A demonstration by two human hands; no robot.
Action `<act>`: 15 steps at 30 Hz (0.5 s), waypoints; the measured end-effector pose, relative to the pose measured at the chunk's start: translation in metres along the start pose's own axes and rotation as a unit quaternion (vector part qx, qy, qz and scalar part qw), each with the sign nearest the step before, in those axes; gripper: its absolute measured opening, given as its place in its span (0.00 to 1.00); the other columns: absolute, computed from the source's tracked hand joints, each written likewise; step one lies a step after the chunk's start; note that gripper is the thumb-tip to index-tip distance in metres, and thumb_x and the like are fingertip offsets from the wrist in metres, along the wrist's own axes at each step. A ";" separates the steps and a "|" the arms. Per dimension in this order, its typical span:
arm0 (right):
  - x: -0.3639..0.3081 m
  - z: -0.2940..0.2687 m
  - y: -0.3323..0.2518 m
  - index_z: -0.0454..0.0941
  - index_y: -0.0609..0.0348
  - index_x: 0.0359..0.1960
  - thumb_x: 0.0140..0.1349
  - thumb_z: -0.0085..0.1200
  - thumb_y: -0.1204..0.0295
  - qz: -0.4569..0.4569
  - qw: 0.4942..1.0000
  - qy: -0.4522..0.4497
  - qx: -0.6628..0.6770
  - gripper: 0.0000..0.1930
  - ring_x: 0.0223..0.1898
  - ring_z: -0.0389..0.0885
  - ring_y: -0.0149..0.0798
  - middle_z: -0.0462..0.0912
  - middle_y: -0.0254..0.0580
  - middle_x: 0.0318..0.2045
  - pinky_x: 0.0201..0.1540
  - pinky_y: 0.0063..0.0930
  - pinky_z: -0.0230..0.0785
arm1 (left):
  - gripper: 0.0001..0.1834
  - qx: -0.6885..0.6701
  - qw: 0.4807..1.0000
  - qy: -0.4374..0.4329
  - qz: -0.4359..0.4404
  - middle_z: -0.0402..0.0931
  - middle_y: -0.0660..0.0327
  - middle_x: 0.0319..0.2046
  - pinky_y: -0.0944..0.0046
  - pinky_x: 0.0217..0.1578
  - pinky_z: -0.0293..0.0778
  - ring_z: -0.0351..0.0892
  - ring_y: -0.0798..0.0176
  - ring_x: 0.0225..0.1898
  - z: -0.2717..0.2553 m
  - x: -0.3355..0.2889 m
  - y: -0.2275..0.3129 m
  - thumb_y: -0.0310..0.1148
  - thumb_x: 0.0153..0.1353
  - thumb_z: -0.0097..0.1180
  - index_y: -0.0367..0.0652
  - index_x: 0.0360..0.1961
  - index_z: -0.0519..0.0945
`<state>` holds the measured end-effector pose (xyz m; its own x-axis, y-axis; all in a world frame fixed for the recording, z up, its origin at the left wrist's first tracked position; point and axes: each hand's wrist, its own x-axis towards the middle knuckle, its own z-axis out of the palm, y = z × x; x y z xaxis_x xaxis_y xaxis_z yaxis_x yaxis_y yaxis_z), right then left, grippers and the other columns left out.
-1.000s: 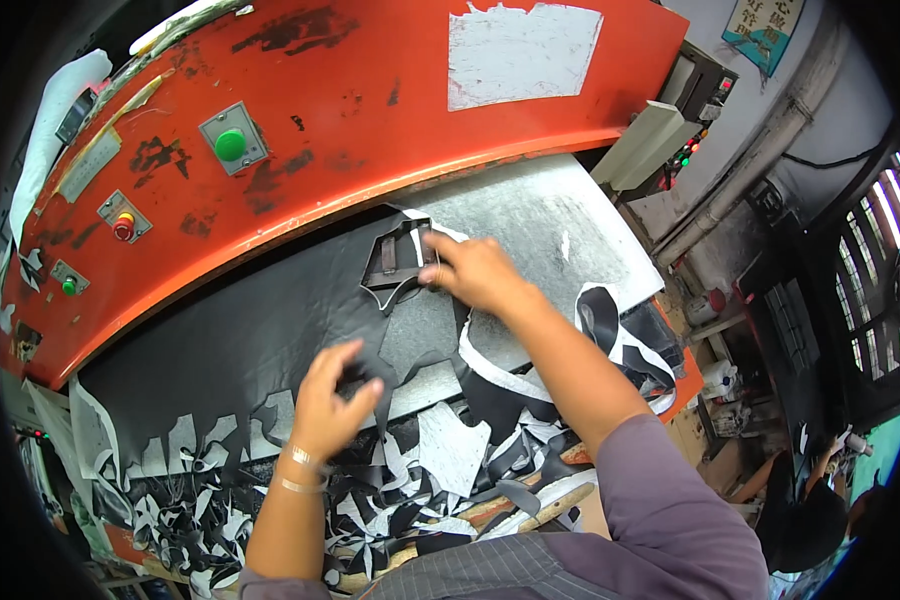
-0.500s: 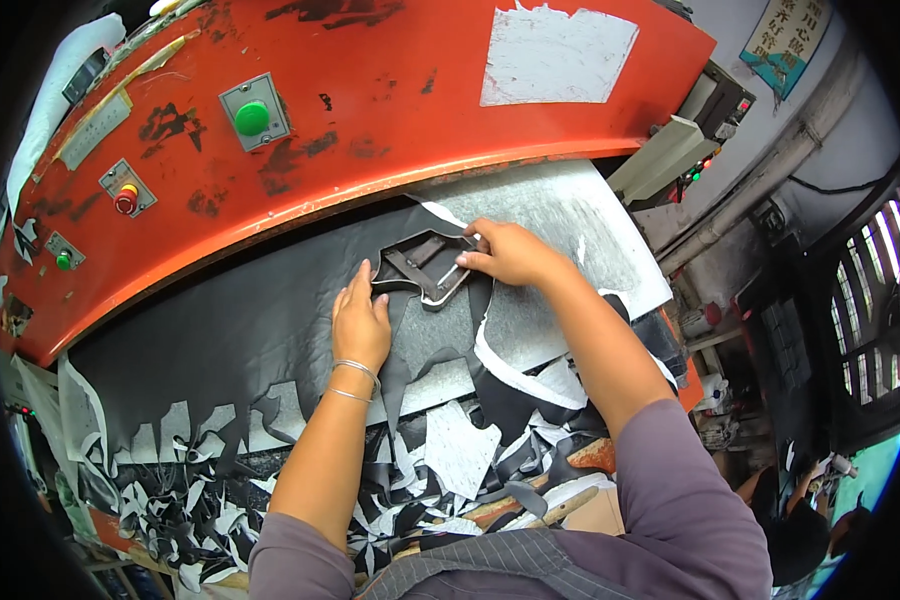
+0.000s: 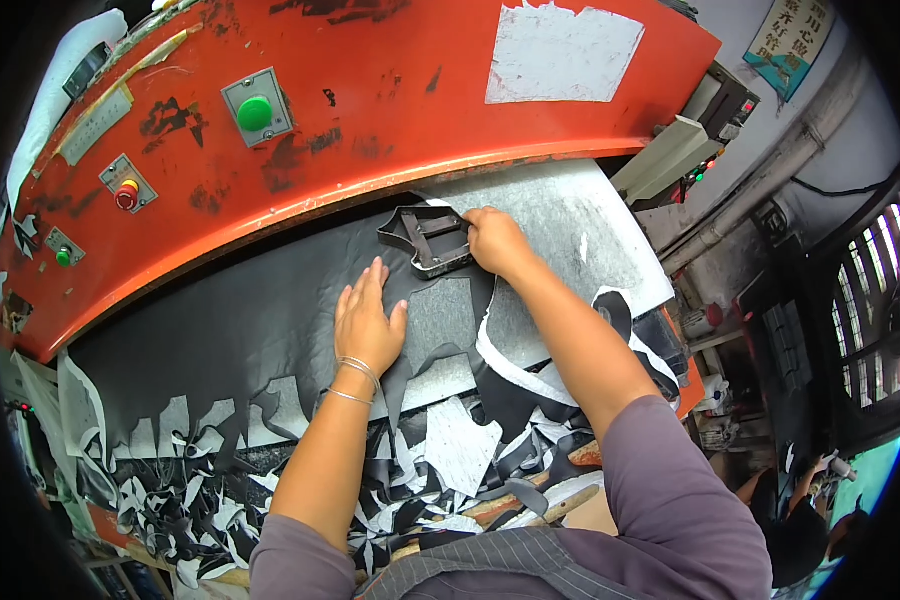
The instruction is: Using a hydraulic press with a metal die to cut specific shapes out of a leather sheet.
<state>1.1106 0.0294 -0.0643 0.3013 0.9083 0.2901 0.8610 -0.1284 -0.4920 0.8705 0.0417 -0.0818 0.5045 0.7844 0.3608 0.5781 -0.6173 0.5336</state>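
Observation:
My right hand (image 3: 497, 240) grips the right end of a dark metal cutting die (image 3: 428, 240), a hollow shaped frame with crossbars inside. The die is at the far edge of the black sheet material (image 3: 240, 300), close to the red machine beam. My left hand (image 3: 368, 318) lies flat on the sheet, fingers stretched out toward the far side, apart from the die. Between my left hand and the die, a cut-out gap in the sheet shows the grey board (image 3: 440, 315) beneath.
The red press beam (image 3: 370, 110) with green buttons (image 3: 254, 113) and a red knob (image 3: 127, 195) spans the far side. Black and white offcuts (image 3: 200, 510) heap along the near edge. A loose strip (image 3: 520, 375) trails at right. Someone in dark clothes (image 3: 795, 520) is at lower right.
The die has moved away from me, exposing the cut-out gap beneath where it was. My left hand has let go of it and now rests on the sheet.

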 end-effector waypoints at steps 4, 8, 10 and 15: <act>-0.010 -0.009 0.025 0.78 0.55 0.49 0.59 0.55 0.60 -0.034 0.995 -0.053 0.076 0.19 0.52 0.73 0.55 0.79 0.56 0.45 0.57 0.42 0.62 | 0.34 0.069 0.995 -0.075 0.016 0.68 0.52 0.59 0.50 0.66 0.48 0.59 0.52 0.66 -0.001 0.003 0.012 0.36 0.59 0.51 0.40 0.66 0.58; -0.030 -0.017 0.034 0.67 0.48 0.62 0.50 0.63 0.50 -0.067 0.991 -0.100 0.063 0.37 0.60 0.66 0.47 0.75 0.48 0.54 0.64 0.41 0.44 | 0.30 0.108 0.987 -0.114 0.035 0.66 0.51 0.61 0.47 0.66 0.46 0.55 0.52 0.68 0.005 0.007 0.014 0.34 0.62 0.46 0.40 0.65 0.61; -0.030 -0.016 0.040 0.69 0.48 0.61 0.49 0.65 0.53 -0.064 0.992 -0.072 0.080 0.36 0.59 0.67 0.47 0.75 0.48 0.53 0.63 0.41 0.46 | 0.29 0.111 0.986 -0.117 0.037 0.66 0.50 0.61 0.47 0.67 0.46 0.54 0.52 0.68 0.010 0.010 0.016 0.34 0.62 0.45 0.41 0.66 0.60; -0.024 -0.014 0.054 0.71 0.50 0.58 0.48 0.66 0.54 -0.094 0.994 -0.025 0.052 0.34 0.56 0.70 0.46 0.76 0.47 0.52 0.62 0.38 0.48 | 0.30 0.121 0.985 -0.115 0.041 0.65 0.51 0.61 0.46 0.67 0.45 0.54 0.52 0.68 0.020 0.017 0.020 0.33 0.63 0.43 0.41 0.67 0.58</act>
<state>1.1550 -0.0049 -0.0862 0.1162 0.9313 0.3452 0.8529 0.0845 -0.5152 0.9039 0.0415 -0.0800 0.6720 0.7139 0.1967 0.6512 -0.6962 0.3021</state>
